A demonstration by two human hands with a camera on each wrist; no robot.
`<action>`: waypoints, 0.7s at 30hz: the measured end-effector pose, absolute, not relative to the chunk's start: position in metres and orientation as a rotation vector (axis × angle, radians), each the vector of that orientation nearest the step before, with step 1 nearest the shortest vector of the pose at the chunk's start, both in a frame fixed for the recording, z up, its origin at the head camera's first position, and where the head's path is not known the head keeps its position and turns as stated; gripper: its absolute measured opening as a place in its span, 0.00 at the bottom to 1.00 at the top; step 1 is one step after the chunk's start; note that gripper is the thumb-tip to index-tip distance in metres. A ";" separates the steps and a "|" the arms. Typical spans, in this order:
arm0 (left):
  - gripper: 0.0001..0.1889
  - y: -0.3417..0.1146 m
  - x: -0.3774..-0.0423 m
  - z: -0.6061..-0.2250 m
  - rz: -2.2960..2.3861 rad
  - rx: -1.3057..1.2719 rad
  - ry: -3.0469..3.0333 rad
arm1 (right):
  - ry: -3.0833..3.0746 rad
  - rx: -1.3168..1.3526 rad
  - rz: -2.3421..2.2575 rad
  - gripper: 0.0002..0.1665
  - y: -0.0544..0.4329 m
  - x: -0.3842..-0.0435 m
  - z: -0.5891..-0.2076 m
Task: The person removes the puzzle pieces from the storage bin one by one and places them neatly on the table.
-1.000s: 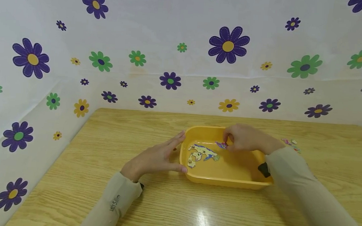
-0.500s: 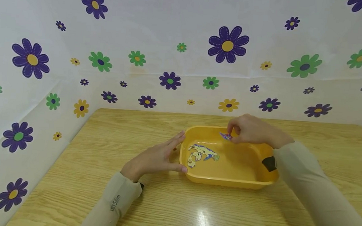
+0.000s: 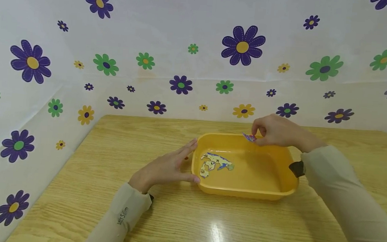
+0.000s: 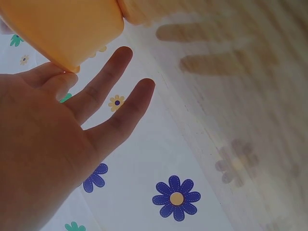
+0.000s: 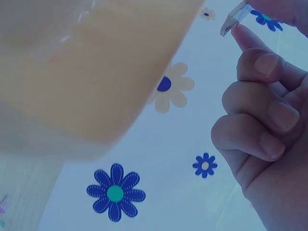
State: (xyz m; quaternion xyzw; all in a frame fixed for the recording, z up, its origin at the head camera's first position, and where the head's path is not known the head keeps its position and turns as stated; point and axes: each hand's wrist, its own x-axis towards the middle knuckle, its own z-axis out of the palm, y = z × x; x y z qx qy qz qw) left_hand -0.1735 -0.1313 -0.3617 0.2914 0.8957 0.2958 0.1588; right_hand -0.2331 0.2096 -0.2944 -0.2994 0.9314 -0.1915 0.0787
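A yellow plastic tub (image 3: 242,193) stands on the table. My left hand (image 3: 168,168) lies against its left side, fingers straight along the wall and thumb at the front corner; in the left wrist view two fingers of this hand (image 4: 62,120) stretch out below the tub (image 4: 86,29). Between thumb and index finger, my right hand (image 3: 277,130) pinches a small flat puzzle piece (image 3: 249,137), purple, pink and blue, over the tub's back rim. The right wrist view shows the piece (image 5: 235,19) edge-on, with the other fingers curled. Several yellowish pieces (image 3: 217,162) lie in the tub's left part.
The wooden table (image 3: 128,131) reaches back to a white flowered sheet (image 3: 172,33) that hangs behind and along the left. Bits of pink and teal (image 5: 4,209) show at the lower left of the right wrist view.
My right hand has lifted the puzzle piece up from the tub's floor, back and to the right, to the back rim. The left hand and the pieces in the tub stay put.
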 end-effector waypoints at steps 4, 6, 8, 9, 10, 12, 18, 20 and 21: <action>0.58 -0.131 -0.174 -0.362 0.847 0.842 2.563 | 2.803 -0.862 -0.574 0.08 0.219 -0.234 -0.292; 0.58 -0.131 -0.174 -0.362 0.849 0.851 2.566 | 2.813 -0.848 -0.576 0.09 0.223 -0.234 -0.290; 0.58 -0.131 -0.175 -0.362 0.850 0.849 2.569 | 2.820 -0.836 -0.574 0.09 0.228 -0.235 -0.290; 0.58 -0.131 -0.175 -0.362 0.847 0.854 2.572 | 2.821 -0.830 -0.577 0.09 0.230 -0.235 -0.289; 0.58 -0.131 -0.175 -0.362 0.846 0.857 2.572 | 2.825 -0.830 -0.577 0.10 0.233 -0.235 -0.290; 0.58 -0.131 -0.175 -0.362 0.842 0.852 2.571 | 2.832 -0.824 -0.570 0.10 0.237 -0.236 -0.291; 0.59 -0.131 -0.175 -0.361 0.827 0.835 2.573 | 2.852 -0.807 -0.560 0.09 0.250 -0.237 -0.293; 0.59 -0.132 -0.174 -0.362 0.825 0.840 2.575 | 2.860 -0.807 -0.549 0.10 0.254 -0.238 -0.294; 0.59 -0.132 -0.174 -0.362 0.826 0.840 2.576 | 2.864 -0.808 -0.546 0.10 0.256 -0.238 -0.294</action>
